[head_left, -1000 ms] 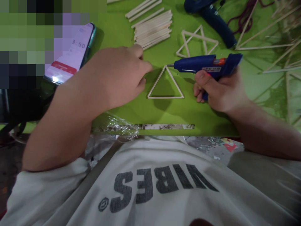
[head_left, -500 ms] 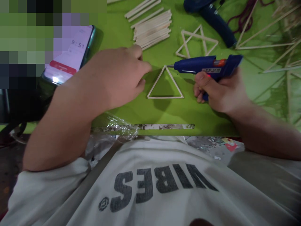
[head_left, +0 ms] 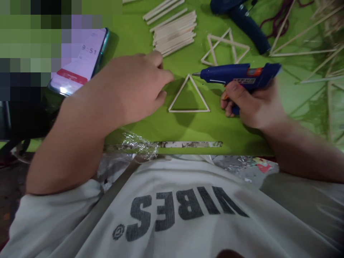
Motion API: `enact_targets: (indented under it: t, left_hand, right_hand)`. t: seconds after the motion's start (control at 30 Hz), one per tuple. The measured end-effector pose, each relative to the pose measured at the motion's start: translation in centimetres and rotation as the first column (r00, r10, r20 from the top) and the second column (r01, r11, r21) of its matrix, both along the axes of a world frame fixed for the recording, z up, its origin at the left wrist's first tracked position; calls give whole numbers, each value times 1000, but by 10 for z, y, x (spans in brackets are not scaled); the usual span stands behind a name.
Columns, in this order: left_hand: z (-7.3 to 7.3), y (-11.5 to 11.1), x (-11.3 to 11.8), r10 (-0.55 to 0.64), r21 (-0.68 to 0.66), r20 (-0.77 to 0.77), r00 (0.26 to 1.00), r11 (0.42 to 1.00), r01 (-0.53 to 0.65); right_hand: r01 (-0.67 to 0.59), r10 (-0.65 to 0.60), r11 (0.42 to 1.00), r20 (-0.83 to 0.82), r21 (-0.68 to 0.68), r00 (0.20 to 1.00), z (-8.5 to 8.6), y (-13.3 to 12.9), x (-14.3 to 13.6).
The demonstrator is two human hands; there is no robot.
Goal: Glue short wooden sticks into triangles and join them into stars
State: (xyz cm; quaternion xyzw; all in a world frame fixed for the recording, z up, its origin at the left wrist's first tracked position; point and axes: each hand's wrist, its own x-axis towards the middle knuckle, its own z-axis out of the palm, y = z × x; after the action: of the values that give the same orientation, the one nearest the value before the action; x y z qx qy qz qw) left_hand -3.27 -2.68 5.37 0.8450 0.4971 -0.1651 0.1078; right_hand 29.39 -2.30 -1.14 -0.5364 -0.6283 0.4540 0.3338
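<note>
Stick triangle (head_left: 189, 111): on the bench (head_left: 172, 130), at twelve o'clock;
Right hand (head_left: 248, 102): grips glue gun (head_left: 228, 73), nozzle (head_left: 197, 74) at triangle's one o'clock;
Left hand (head_left: 139, 82): curled, at nine o'clock; can't tell if holding anything;
Top corner (head_left: 189, 75): seemingly being glued; next calls for steadiness

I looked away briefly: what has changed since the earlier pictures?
The glue gun, in the right hand, shifted slightly rightward, its nozzle drawing back from the top of the stick triangle. The phone went from showing 9:50 to 9:51. The left hand and stick triangle stayed put.
</note>
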Motion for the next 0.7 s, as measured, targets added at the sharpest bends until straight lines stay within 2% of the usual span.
enact_targets:
  t: [0.27,0.7]
  left_hand:
    - [1,2,2,-9,-13,-16,1000,1000,9]
    - [2,0,4,17,-1,29,999,1000,-17]
  right_hand:
    - [-65,65,998,-47,11,997,-7,3,4]
    - [-51,56,997,-86,63,995,-20,10,0]
